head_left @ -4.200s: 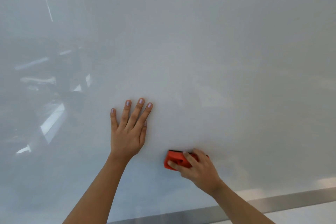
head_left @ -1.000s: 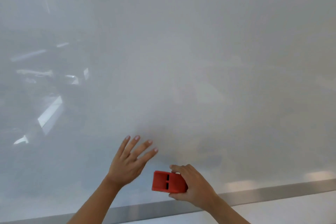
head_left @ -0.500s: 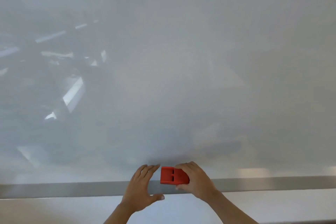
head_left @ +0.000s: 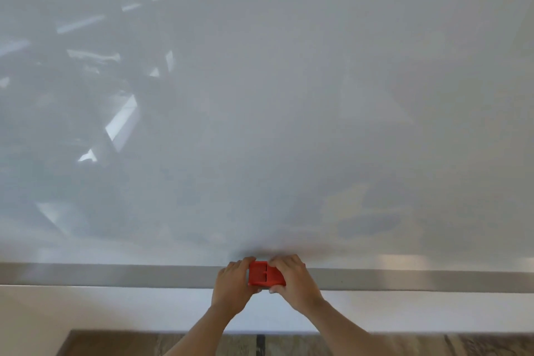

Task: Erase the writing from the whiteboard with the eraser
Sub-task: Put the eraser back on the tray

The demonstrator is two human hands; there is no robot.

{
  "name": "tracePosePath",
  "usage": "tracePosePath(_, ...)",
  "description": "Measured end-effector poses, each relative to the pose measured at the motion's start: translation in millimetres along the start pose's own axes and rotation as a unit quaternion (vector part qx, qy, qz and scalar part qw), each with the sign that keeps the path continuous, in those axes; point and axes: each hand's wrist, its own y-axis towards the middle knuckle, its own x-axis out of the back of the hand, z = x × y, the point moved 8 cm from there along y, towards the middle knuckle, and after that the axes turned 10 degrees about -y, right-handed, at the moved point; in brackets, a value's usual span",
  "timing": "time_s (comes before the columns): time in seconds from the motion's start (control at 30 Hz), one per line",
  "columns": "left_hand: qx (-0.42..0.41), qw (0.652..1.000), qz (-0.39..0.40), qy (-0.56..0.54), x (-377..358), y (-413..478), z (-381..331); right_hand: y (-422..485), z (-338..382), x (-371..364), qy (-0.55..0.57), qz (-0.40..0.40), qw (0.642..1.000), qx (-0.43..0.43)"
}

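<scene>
The whiteboard (head_left: 289, 95) fills most of the view, glossy and with no writing visible, only room reflections. A red eraser (head_left: 264, 274) sits at the metal ledge (head_left: 115, 275) along the board's bottom edge. My left hand (head_left: 232, 287) grips the eraser's left side. My right hand (head_left: 294, 279) holds its right side and top, fingers curled over it. Both hands touch the eraser at once.
Below the ledge runs a white wall strip (head_left: 115, 309), and under that a wood-patterned floor (head_left: 404, 345). Reflections of furniture and ceiling lights show on the left of the board.
Both hands came down from the board face to the bottom ledge. My left hand left the board and closed on the eraser's left side. The camera tilted down.
</scene>
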Motion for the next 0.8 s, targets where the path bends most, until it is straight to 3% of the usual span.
tracePosePath(0.2, 0.017, 1.000, 0.006, 0.022, -8.6, 10.7, -2.0, 2.7, -6.4, -11.5, -0.014, -0.008, 1.000, 0.003)
tracePosePath(0.37, 0.043, 0.999, 0.008, 0.012, -14.8, 12.6, 3.4, 5.3, -9.5, -24.5, -0.074, 0.047, 0.994, 0.060)
tracePosePath(0.8, 0.084, 0.995, 0.002, -0.056, -31.0, 10.2, 13.9, -2.7, -11.4, -37.4, -0.081, -0.009, 0.993, 0.083)
